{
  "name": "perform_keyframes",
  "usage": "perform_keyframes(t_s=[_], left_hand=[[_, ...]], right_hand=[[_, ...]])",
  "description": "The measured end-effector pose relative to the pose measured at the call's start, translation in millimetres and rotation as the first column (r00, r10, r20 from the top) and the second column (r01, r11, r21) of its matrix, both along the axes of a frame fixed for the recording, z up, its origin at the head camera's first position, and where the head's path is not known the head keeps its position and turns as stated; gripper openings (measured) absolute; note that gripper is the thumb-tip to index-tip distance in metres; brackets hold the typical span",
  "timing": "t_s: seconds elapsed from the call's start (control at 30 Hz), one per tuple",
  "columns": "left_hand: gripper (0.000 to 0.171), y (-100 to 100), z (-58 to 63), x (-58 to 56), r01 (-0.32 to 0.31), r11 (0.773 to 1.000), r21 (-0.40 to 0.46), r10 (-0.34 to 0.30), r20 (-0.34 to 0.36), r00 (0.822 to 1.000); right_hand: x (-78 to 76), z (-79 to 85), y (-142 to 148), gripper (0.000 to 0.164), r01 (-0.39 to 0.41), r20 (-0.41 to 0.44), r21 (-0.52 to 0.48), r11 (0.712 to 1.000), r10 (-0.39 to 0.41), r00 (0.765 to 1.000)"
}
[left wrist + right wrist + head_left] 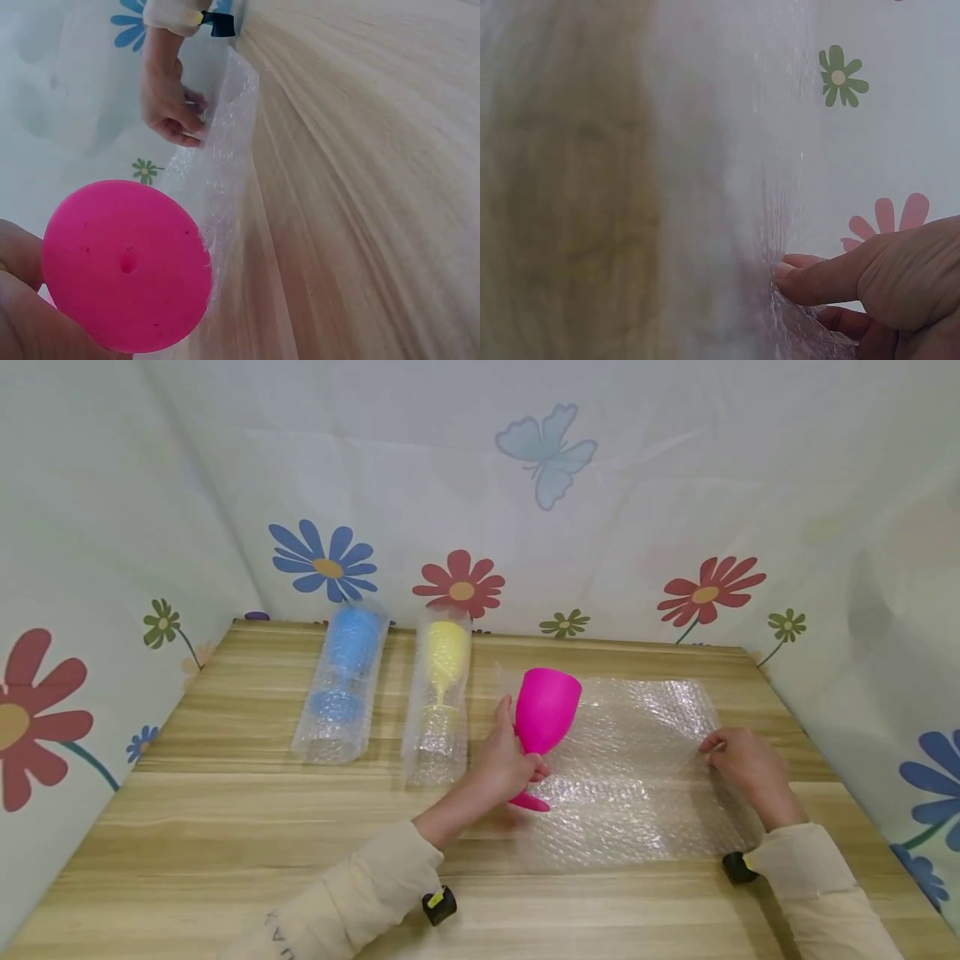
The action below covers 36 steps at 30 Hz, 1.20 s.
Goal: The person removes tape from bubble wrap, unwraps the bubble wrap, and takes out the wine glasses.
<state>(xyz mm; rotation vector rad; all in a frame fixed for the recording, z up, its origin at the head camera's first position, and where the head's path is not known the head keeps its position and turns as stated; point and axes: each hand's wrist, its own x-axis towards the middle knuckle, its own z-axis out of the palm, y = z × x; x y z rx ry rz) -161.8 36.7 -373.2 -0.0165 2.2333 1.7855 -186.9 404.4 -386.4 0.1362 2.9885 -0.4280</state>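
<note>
- Lettering: dark characters run along the left sleeve, lower left of the head frame; the word is cut off and cannot be read in full.
- Left hand: grips the pink goblet around its stem, at the centre of the head frame.
- Goblet position: tilted, cup end up and leaning right, over the left margin of the bubble wrap sheet. Contact with the sheet cannot be determined. The left wrist view shows the round foot face-on, with a small central dimple.
- Right hand: pinches the right edge of the sheet between thumb and fingers, right of centre.
- Sheet edges: the lower edge lies nearly parallel to the far table edge; the right edge is lifted at the pinch.
- Wrapped units: a blue goblet and a yellow goblet, each inside bubble wrap, lie side by side, slightly apart, left of centre.
- Table: the far edge meets the flower-printed curtain; the side edges slant outward toward the lower corners. Exposed wood extends across the lower left and in a narrower strip between the sheet and the right edge.
</note>
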Motion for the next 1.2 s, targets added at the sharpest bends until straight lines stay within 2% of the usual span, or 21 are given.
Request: perform_keyframes(t_s=[0.13,0.3,0.53,0.73,0.93,1.07,1.2], left_hand=[[0.098,-5,1.8,-2.2,0.016,0.999,0.034,-0.016,0.014,1.0],[0.087,-12,3.8,-1.4,0.077,0.991,0.111,-0.079,0.012,0.997],[0.09,-21,12.0,2.1,0.157,0.96,0.233,-0.156,-0.023,0.987],[0.07,-32,20.4,1.7,0.227,0.938,0.262,-0.216,-0.071,0.974],[0.058,-46,26.1,-2.1,0.212,0.934,0.288,-0.195,-0.088,0.977],[0.06,-57,28.7,-4.1,0.179,0.936,0.304,-0.152,-0.111,0.982],[0.067,-68,33.1,-6.0,0.155,0.928,0.339,-0.12,-0.123,0.985]], right_hand=[[0.0,-0.4,-1,0.018,-0.003,-0.008,-0.001,1.0,0.003,1.0],[-0.5,-0.3,-2,0.018,-0.011,0.0,0.002,1.0,0.011,1.0],[-2.0,0.7,-2,0.019,-0.001,0.025,0.004,1.0,0.001,1.0],[-1.3,-0.4,-3,0.019,-0.009,0.01,0.01,1.0,0.009,1.0],[-1.0,-1.3,-3,0.017,-0.005,0.008,0.005,1.0,0.005,1.0],[-1.2,-2.1,-3,0.017,-0.008,-0.001,0.009,1.0,0.008,1.0],[-1.2,-1.7,-4,0.016,-0.002,0.001,0.015,1.0,0.002,1.0]])
